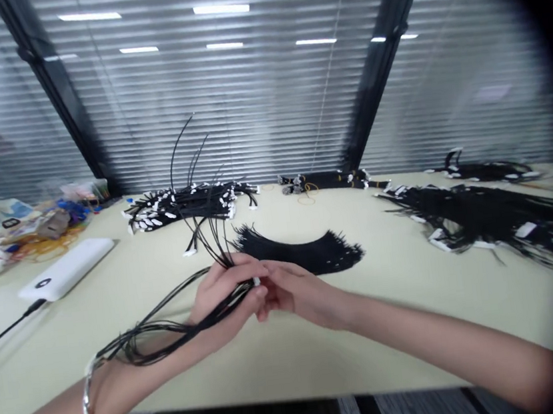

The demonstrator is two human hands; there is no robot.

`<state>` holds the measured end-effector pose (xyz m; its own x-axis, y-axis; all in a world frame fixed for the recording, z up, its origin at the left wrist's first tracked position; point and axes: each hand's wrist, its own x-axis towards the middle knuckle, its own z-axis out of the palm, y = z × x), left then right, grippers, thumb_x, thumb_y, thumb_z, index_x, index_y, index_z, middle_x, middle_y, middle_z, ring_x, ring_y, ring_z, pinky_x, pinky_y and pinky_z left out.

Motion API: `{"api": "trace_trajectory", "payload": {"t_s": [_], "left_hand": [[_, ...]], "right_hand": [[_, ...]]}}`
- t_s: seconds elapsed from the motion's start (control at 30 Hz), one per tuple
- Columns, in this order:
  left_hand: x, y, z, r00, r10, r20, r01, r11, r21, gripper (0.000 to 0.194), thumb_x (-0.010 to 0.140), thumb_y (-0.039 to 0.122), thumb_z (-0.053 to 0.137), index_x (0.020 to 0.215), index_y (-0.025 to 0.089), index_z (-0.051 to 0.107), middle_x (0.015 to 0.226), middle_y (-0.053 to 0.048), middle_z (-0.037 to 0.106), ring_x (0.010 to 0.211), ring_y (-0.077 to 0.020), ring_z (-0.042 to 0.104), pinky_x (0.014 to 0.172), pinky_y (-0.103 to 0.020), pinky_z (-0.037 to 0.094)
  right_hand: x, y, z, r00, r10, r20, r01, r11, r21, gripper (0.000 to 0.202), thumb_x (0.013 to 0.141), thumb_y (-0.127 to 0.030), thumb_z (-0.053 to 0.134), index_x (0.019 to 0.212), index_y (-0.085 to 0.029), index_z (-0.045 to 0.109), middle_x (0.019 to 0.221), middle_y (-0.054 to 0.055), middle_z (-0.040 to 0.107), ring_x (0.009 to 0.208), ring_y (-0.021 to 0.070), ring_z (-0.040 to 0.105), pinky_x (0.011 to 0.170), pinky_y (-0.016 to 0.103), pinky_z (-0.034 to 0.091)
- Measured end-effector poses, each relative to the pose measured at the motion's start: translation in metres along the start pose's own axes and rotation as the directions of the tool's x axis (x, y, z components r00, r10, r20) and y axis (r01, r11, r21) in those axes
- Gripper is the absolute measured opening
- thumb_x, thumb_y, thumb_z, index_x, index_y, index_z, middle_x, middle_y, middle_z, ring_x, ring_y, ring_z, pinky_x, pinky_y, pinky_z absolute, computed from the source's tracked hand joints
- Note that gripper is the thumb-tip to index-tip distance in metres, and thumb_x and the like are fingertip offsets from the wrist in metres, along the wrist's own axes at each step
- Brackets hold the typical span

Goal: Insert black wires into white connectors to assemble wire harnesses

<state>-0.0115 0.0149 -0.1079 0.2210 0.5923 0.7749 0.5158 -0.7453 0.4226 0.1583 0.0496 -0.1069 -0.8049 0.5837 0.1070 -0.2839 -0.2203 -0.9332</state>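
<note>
Bare forearms reach in from the two lower corners, the left one wearing a silver bracelet near the wrist. The left hand is closed around a loose bunch of thin black cables, thumb and fingers meeting near a small white tip. Some of the strands stand up above the knuckles, while others loop back over the left wrist and forearm. The right hand has its fingers bent and its fingertips against those of the left; whether it grips anything is hidden. Both hands are above the pale table, near its front edge.

Just beyond the right hand lies a curved black bundle with frayed-looking ends. Farther back, a pile of black cables with white ends lies to the left of a row of tied black bundles. More black cables spread across the right side. On the left rests a white power bank with a black cord plugged in, and behind it sit plastic bags and orange strands. Slatted blinds rise behind the table.
</note>
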Motion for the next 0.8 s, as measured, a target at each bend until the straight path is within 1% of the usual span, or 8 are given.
{"api": "trace_trajectory", "payload": {"t_s": [0.1,0.23,0.4,0.5,0.57,0.67,0.73,0.8], "left_hand": [[-0.002,0.001,-0.003,0.999,-0.014,-0.03,0.012,0.998,-0.056,0.019,0.084,0.019,0.052,0.1,0.023,0.062,0.099,-0.005,0.06,0.09,-0.0169,0.06,0.079,-0.031,0.049],[-0.001,0.001,-0.008,0.995,-0.093,-0.033,0.087,0.986,-0.139,0.026,0.089,0.022,0.044,0.109,0.025,0.061,0.108,-0.005,0.062,0.104,-0.0194,0.055,0.089,-0.033,0.044],[0.004,0.008,-0.012,0.991,-0.125,-0.051,0.105,0.949,-0.298,0.032,0.091,0.028,0.041,0.119,0.027,0.056,0.127,-0.003,0.055,0.122,-0.0207,0.044,0.105,-0.037,0.031],[0.007,0.016,-0.013,0.97,-0.236,-0.057,0.194,0.893,-0.405,0.033,0.091,0.034,0.042,0.119,0.027,0.058,0.135,-0.003,0.049,0.128,-0.0228,0.037,0.11,-0.039,0.023],[0.007,0.021,-0.013,0.923,-0.383,-0.03,0.31,0.788,-0.533,0.036,0.091,0.038,0.039,0.12,0.026,0.057,0.136,-0.003,0.047,0.13,-0.024,0.035,0.11,-0.041,0.022],[0.008,0.027,-0.013,0.833,-0.545,0.095,0.421,0.513,-0.748,0.045,0.093,0.044,0.029,0.122,0.023,0.056,0.137,-0.006,0.046,0.13,-0.0264,0.034,0.108,-0.046,0.024],[0.008,0.029,-0.016,0.817,-0.535,0.215,0.45,0.358,-0.818,0.05,0.092,0.048,0.025,0.123,0.022,0.056,0.138,-0.008,0.046,0.13,-0.0292,0.034,0.105,-0.051,0.027],[0.004,0.029,-0.021,0.828,-0.457,0.325,0.497,0.329,-0.803,0.05,0.092,0.05,0.027,0.126,0.024,0.052,0.139,-0.009,0.044,0.131,-0.0307,0.033,0.104,-0.054,0.026]], "right_hand": [[0.006,-0.006,0.011,0.998,0.015,-0.062,-0.01,0.997,0.071,0.025,0.087,-0.039,0.053,0.083,-0.015,0.054,0.063,-0.002,0.051,0.054,0.0058,0.049,0.057,0.021,0.037],[0.004,-0.013,0.019,0.993,-0.011,-0.117,0.024,0.993,0.112,0.024,0.086,-0.037,0.056,0.08,-0.014,0.051,0.06,-0.005,0.045,0.052,0.0037,0.043,0.055,0.02,0.031],[-0.007,-0.031,0.025,0.986,-0.029,-0.164,0.028,1.0,-0.007,0.024,0.087,-0.036,0.054,0.076,-0.016,0.046,0.061,-0.003,0.048,0.052,0.0049,0.044,0.052,0.02,0.029],[-0.017,-0.044,0.03,0.975,-0.042,-0.219,0.025,0.997,-0.079,0.023,0.089,-0.036,0.05,0.076,-0.017,0.045,0.061,0.0,0.055,0.053,0.0077,0.049,0.052,0.021,0.033],[-0.023,-0.052,0.032,0.961,-0.046,-0.272,0.025,0.997,-0.079,0.023,0.089,-0.035,0.048,0.074,-0.018,0.044,0.059,0.0,0.056,0.052,0.0082,0.05,0.052,0.02,0.035],[-0.034,-0.066,0.03,0.905,-0.049,-0.423,0.063,0.998,0.018,0.021,0.085,-0.03,0.056,0.073,-0.018,0.045,0.057,-0.003,0.05,0.051,0.0059,0.048,0.049,0.017,0.036],[-0.041,-0.077,0.025,0.851,-0.064,-0.521,0.136,0.985,0.102,0.021,0.082,-0.027,0.06,0.071,-0.018,0.044,0.055,-0.005,0.045,0.05,0.0045,0.045,0.049,0.016,0.037],[-0.047,-0.09,0.019,0.822,-0.096,-0.561,0.212,0.967,0.144,0.025,0.081,-0.025,0.061,0.066,-0.017,0.043,0.054,-0.006,0.04,0.047,0.0038,0.04,0.045,0.015,0.036]]}}
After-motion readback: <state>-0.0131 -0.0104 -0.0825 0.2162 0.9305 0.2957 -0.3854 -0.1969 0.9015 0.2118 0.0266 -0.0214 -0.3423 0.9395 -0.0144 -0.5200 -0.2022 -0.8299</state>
